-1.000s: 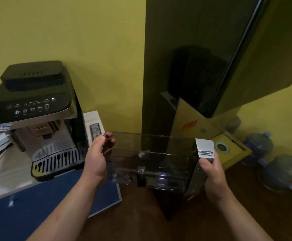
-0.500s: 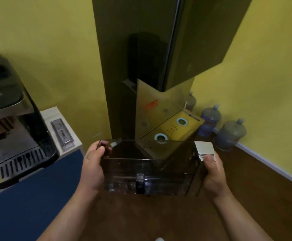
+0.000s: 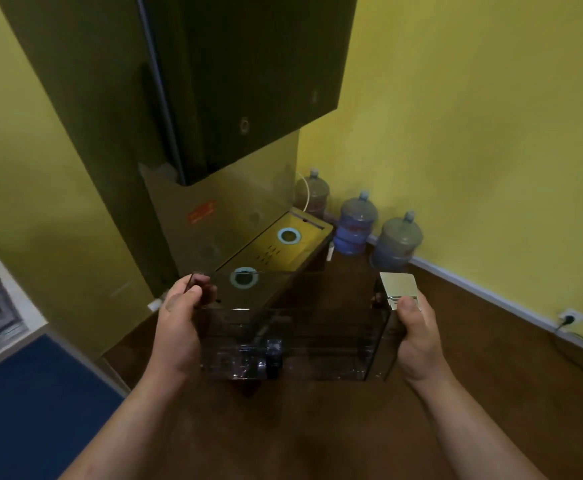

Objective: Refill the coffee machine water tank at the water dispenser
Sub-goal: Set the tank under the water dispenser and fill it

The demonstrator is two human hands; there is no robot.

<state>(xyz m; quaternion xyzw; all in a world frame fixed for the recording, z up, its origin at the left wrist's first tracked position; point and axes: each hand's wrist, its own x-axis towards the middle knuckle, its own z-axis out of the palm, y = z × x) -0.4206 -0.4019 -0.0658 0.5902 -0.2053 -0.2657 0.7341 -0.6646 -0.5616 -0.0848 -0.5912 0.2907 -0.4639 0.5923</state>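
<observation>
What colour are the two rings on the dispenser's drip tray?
Light blue rings, on a yellow tray; the head view shows them best.

Smoky clear tank point(image 3: 318, 327) with silver cap point(image 3: 398, 287), dark dispenser point(image 3: 234, 81), yellow wall point(image 3: 473, 116), blue bottles point(image 3: 357, 225), brown floor point(image 3: 318, 427).

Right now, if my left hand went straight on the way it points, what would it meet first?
Probably the dispenser: the near corner of its tray lies just ahead of the left hand, which grips the tank. Depth is unclear from this one view.
</observation>
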